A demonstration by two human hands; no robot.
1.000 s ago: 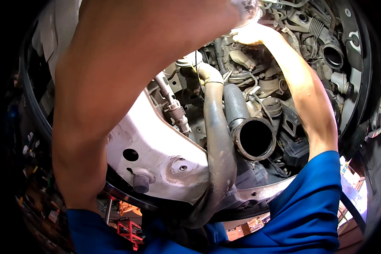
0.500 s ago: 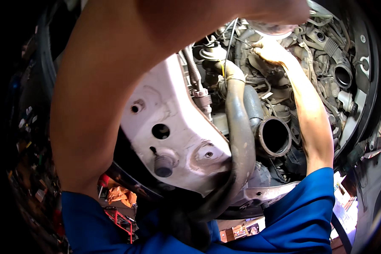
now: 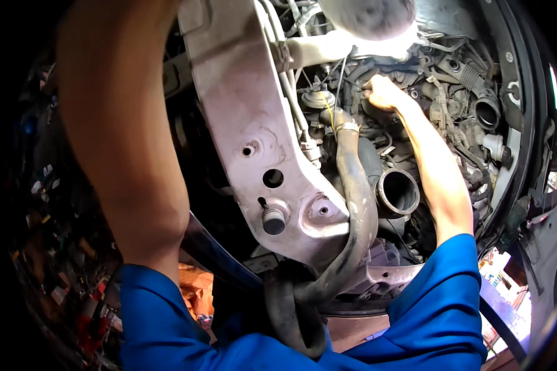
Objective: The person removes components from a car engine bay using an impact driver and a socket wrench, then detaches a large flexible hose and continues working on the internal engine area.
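My right hand (image 3: 384, 94) reaches deep into a car's engine bay, its fingers curled closed among hoses and wiring. What they grip is too small to make out. Just above that hand a round work lamp (image 3: 370, 17) throws bright light onto the engine parts. My left forearm (image 3: 127, 136) rises along the left side and leaves the picture at the top, so the left hand is hidden. Nearer to me, a thick dark hose (image 3: 360, 185) curves down over the front edge. Beside it, the open end of a wide round pipe (image 3: 398, 191) faces up.
A pale metal body panel (image 3: 235, 117) with holes and a round rubber stop (image 3: 273, 221) lies left of the hose. Further right are a ribbed duct (image 3: 476, 80) and the dark fender edge (image 3: 526, 123). An orange cloth (image 3: 195, 289) shows below at left.
My left arm has swung left and up, off the pale panel, and its hand has left the picture. The lamp now shows more fully. My right hand stays among the same parts, fingers still closed.
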